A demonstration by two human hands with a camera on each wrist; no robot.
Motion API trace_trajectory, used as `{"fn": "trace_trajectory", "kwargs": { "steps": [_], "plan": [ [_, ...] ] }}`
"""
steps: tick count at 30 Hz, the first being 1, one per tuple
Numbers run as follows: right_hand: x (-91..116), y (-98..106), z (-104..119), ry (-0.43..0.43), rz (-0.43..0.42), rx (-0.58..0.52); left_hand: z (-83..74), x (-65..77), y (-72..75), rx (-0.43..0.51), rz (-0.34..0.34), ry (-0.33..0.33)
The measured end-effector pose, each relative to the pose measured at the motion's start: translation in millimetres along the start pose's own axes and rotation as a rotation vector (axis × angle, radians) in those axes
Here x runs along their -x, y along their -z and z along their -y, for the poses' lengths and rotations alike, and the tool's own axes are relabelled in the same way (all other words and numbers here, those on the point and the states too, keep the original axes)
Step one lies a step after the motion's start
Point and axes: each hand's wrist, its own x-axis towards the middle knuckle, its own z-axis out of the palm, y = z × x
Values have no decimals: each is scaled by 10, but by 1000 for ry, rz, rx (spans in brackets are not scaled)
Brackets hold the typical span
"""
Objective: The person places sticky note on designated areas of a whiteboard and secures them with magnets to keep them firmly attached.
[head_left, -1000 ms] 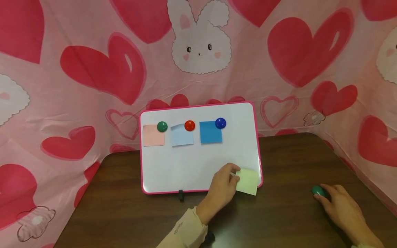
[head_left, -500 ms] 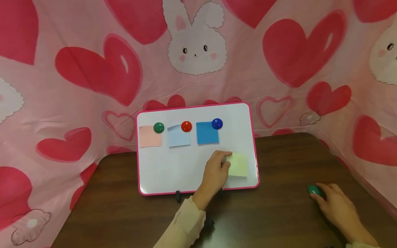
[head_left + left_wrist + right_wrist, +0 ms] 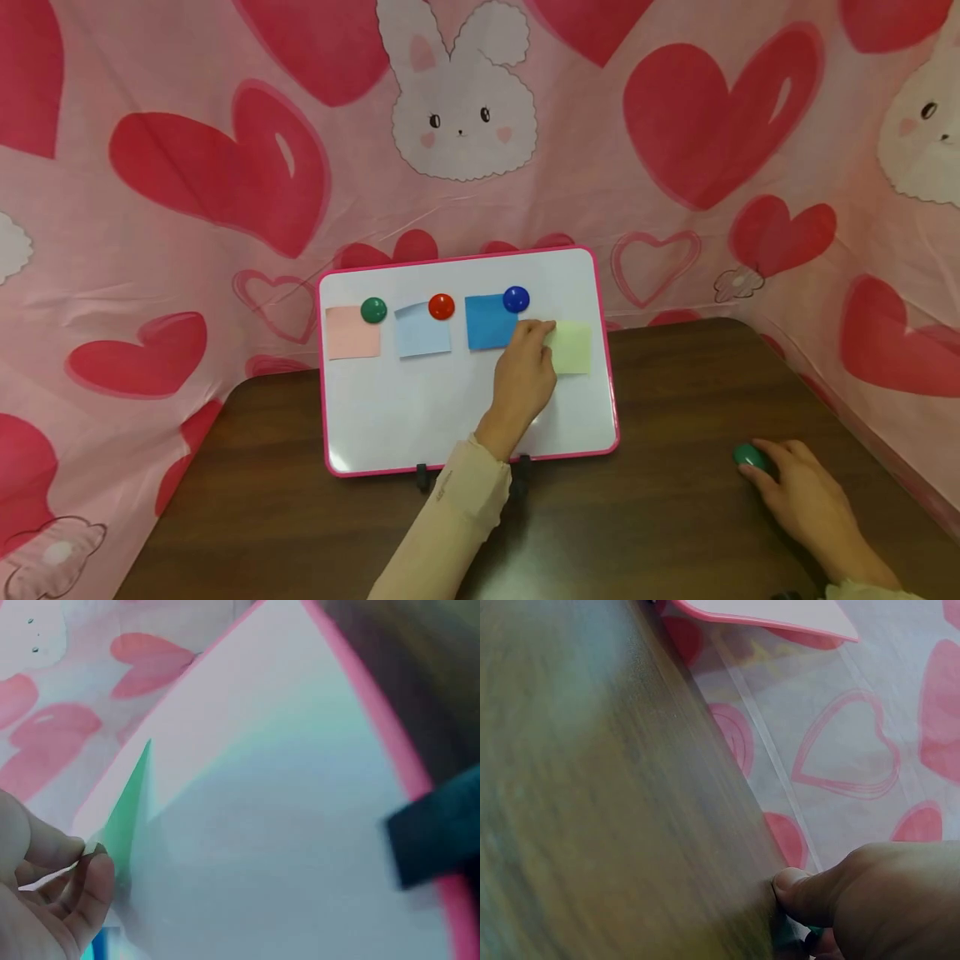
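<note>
My left hand (image 3: 522,375) pinches a pale green sticky note (image 3: 573,348) by its left edge, over the right part of a whiteboard (image 3: 465,408) with a pink frame. In the left wrist view the note (image 3: 129,817) stands out at an angle from the board's surface. Just left of it is a blue sticky note (image 3: 487,323) under a dark blue round magnet (image 3: 516,299). Off to the right, low over the table, my right hand (image 3: 806,500) holds a green round magnet (image 3: 751,457) between thumb and fingers; the right wrist view mostly hides it behind the thumb.
Also on the board are a pink note (image 3: 352,335) with a green magnet (image 3: 373,310) and a light blue note (image 3: 423,333) with a red magnet (image 3: 442,307). Black stand feet (image 3: 422,477) support the board on the brown wooden table (image 3: 675,400). A heart-patterned cloth (image 3: 570,150) hangs behind.
The left hand has raised the pale green note from the board's lower right corner up level with the other notes. The right hand keeps the green magnet in nearly the same place.
</note>
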Motion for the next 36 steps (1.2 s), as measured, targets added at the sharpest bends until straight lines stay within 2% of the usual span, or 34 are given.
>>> {"fn": "trace_trajectory", "kwargs": {
  "steps": [8, 14, 21, 28, 32, 36],
  "plan": [
    [-1, 10, 1, 7, 12, 9, -124, -186, 0, -183, 62, -43],
    [4, -6, 6, 14, -6, 9, -163, -245, -33, -266, 81, -28],
    [2, 2, 14, 10, 9, 22, -176, -258, -73, -355, 56, -73],
    [-17, 46, 40, 2, 41, 31, -203, -256, -59, -383, 101, -63],
    [-23, 62, 50, -3, 60, 41, -228, -236, -53, -444, 125, -79],
    [-1, 48, 47, 14, 51, 35, -251, -194, -77, -500, 116, -88]
  ]
}}
